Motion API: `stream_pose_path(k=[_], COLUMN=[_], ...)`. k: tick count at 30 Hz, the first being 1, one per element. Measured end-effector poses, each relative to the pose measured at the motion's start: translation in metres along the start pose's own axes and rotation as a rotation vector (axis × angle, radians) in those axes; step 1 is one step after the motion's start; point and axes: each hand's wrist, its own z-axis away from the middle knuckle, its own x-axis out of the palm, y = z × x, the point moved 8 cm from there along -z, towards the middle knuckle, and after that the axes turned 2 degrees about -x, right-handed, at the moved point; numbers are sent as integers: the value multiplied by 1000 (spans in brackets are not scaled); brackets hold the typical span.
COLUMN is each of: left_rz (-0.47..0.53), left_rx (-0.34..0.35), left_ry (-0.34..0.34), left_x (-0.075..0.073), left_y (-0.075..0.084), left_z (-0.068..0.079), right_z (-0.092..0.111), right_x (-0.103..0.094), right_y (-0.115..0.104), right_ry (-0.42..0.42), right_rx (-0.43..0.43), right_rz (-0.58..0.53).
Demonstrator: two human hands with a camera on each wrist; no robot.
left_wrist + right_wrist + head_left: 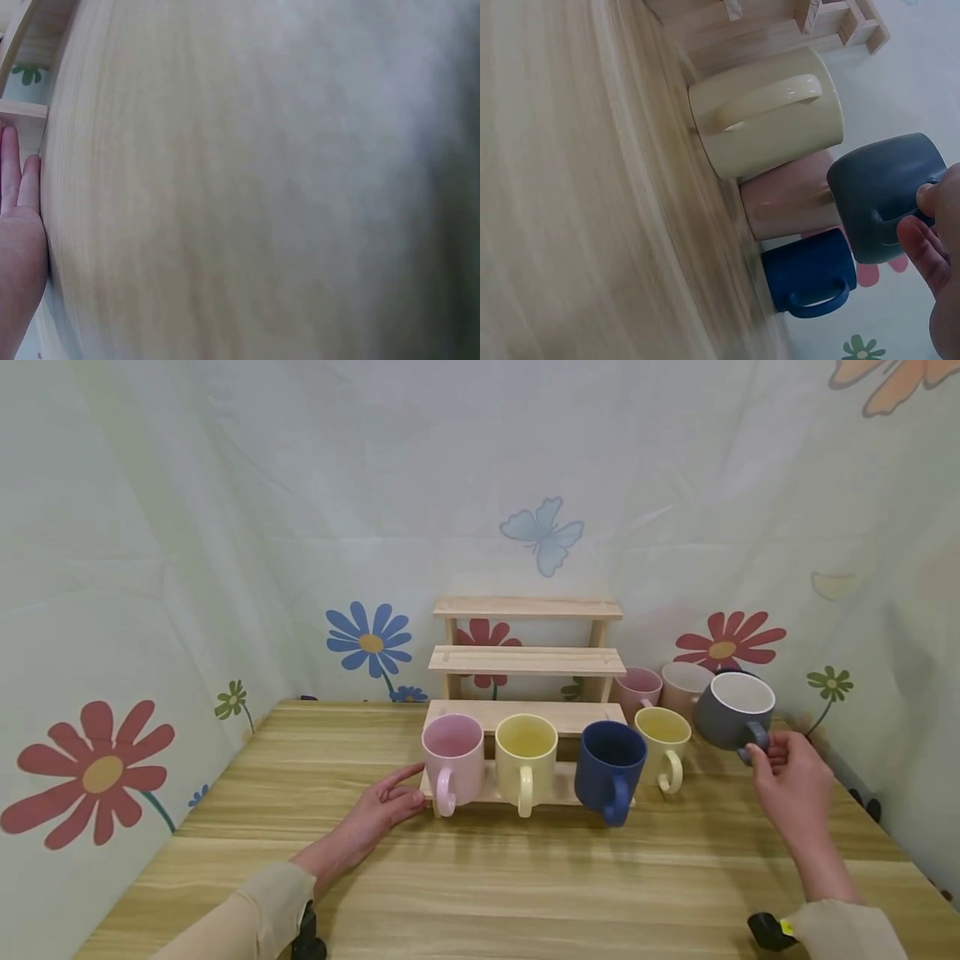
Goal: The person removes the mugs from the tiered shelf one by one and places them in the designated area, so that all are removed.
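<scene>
My right hand (pixel 797 785) pinches the handle of a grey mug (pixel 720 720) with a white inside. In the right wrist view, the grey mug (pixel 881 187) hangs off the table, and the thumb and fingers meet on its handle. Straight fingers of my left hand (pixel 375 817) touch the left end of a wooden stepped shelf (pixel 517 717). On the shelf's lowest step stand a pink mug (pixel 453 747), a yellow mug (pixel 527 752) and a navy blue mug (pixel 600 768), all with handles toward me. The left wrist view catches only part of the left hand (pixel 22 240).
Right of the shelf, a second yellow mug (pixel 660 735) stands on the wooden table (pixel 480 893). Behind it are a pink mug (pixel 639 685) and a pale pink mug (pixel 681 687). Another blue mug (pixel 806 270) shows in the right wrist view. A flowered cloth (pixel 375 485) hangs behind.
</scene>
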Motion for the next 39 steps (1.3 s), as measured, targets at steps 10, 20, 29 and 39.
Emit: stream_pose_path(k=[10, 20, 29, 39], left_rz=[-10, -3, -8, -8], left_rx=[-3, -3, 2, -4], left_ry=[6, 10, 0, 5], left_x=[-1, 0, 0, 0], left_y=[0, 1, 1, 1], left_z=[0, 2, 0, 1], right_z=[5, 14, 19, 23], right_x=[1, 4, 16, 23], right_y=[8, 18, 29, 35], right_ry=[-37, -76, -200, -263], right_rx=[20, 4, 26, 28], right_rz=[9, 12, 52, 58])
